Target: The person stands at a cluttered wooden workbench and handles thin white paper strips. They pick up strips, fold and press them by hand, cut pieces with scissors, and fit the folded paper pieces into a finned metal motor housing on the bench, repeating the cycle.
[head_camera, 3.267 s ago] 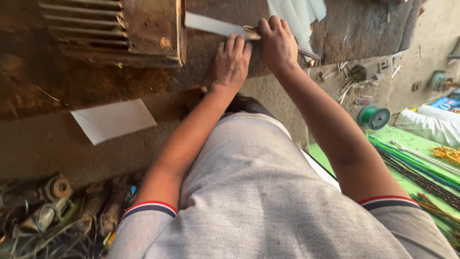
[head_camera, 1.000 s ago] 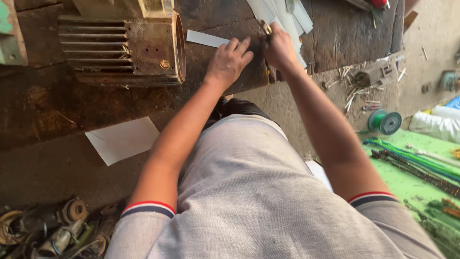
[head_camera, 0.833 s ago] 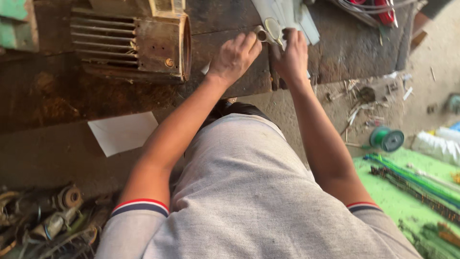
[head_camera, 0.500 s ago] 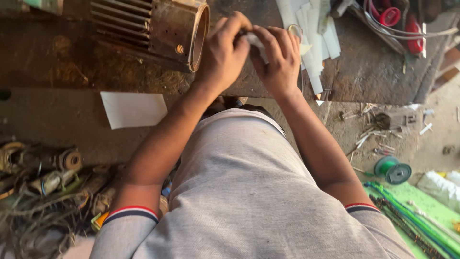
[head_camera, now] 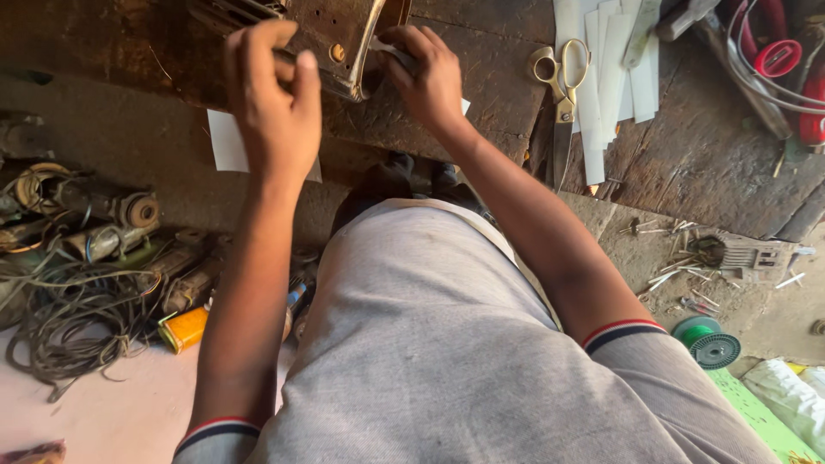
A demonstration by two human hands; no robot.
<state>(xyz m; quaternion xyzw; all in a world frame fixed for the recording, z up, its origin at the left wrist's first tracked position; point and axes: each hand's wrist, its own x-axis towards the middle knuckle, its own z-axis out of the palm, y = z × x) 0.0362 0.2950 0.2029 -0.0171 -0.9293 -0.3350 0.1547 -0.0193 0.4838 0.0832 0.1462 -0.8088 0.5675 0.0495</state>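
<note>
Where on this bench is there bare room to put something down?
Bare wood lies between the right hand and the scissors, and right of the white paper strips toward the bench edge. The top right is crowded with red cables; the motor housing fills the top left.

Repair workshop: worn wooden counter [head_camera: 705,163] carrying scissors [head_camera: 563,82]; old motors [head_camera: 112,215] and tangled wire [head_camera: 77,326] lying on the floor, screws [head_camera: 679,283] scattering nearby.
</note>
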